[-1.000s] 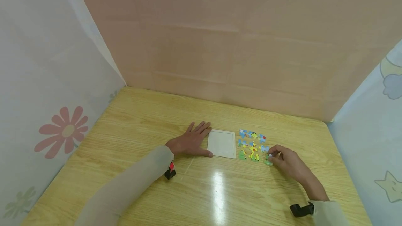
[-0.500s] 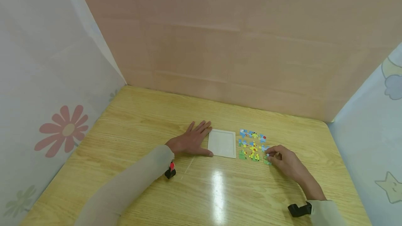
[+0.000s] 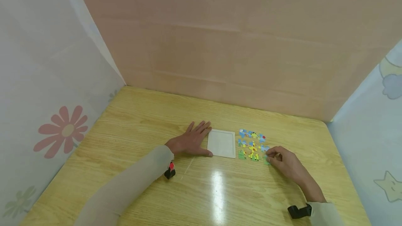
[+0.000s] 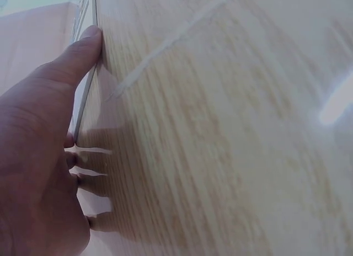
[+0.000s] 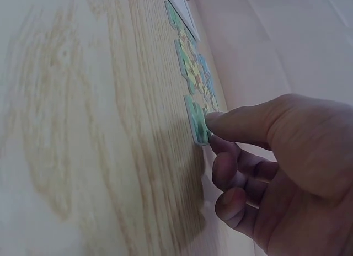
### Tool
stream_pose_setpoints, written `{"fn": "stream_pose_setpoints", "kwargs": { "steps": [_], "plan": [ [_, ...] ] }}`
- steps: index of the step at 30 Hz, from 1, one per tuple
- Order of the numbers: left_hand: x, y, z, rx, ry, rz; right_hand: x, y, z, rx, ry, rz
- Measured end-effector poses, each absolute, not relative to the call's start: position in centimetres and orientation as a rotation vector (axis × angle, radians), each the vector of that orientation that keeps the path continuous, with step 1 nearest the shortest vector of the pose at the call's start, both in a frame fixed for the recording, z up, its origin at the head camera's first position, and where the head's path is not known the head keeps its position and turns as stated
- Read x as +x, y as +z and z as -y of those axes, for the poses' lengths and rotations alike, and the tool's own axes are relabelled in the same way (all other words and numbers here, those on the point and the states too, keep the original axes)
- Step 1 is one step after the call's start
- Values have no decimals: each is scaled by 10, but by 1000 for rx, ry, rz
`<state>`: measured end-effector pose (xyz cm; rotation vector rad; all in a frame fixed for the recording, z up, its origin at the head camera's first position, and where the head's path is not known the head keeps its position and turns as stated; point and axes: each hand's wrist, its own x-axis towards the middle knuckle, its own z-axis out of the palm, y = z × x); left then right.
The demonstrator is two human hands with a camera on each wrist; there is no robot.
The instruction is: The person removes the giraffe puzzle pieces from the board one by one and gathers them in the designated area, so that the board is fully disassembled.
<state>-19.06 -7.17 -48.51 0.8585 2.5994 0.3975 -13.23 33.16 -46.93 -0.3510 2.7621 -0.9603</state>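
My left hand [image 3: 190, 142] lies with fingers spread at the left side of a square, pale puzzle tray [image 3: 221, 144]; its thumb and fingertips touch the tray's edge. Right of the tray, several colourful puzzle pieces [image 3: 253, 146] lie in loose rows, picturing yellow, green and blue shapes. At the near right corner of these rows, my right hand [image 3: 286, 163] pinches a green puzzle piece [image 5: 196, 123] between thumb and index finger, low over the wood. Its other fingers are curled, as the right wrist view shows. The fingertips partly cover this piece.
A wood-grain table [image 3: 150, 121] carries everything. Behind it stands a plain brownish backdrop [image 3: 220, 44]. Cloth panels with a flower [image 3: 67, 130] on the left and a star [image 3: 391, 186] on the right close in the sides.
The right hand has shifted slightly left with the green piece, bringing it closer to the other pieces. The left hand and the tray have stayed in place.
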Motion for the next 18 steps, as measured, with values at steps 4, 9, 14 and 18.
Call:
{"fn": "stream_pose_setpoints", "kwargs": {
  "steps": [4,9,14,18],
  "plan": [
    [-194,-485,72,855,382,-2602,-135,-467,-332,-364,-970,-2757],
    [-199,-483,73,859,378,-2594,-137,-464,-330,-387,-990,-2761],
    [-198,-481,79,823,372,-2577,-135,-463,-326,-404,-1006,-2740],
    [-196,-479,85,820,373,-2595,-136,-462,-326,-387,-996,-2737]
  ]
}}
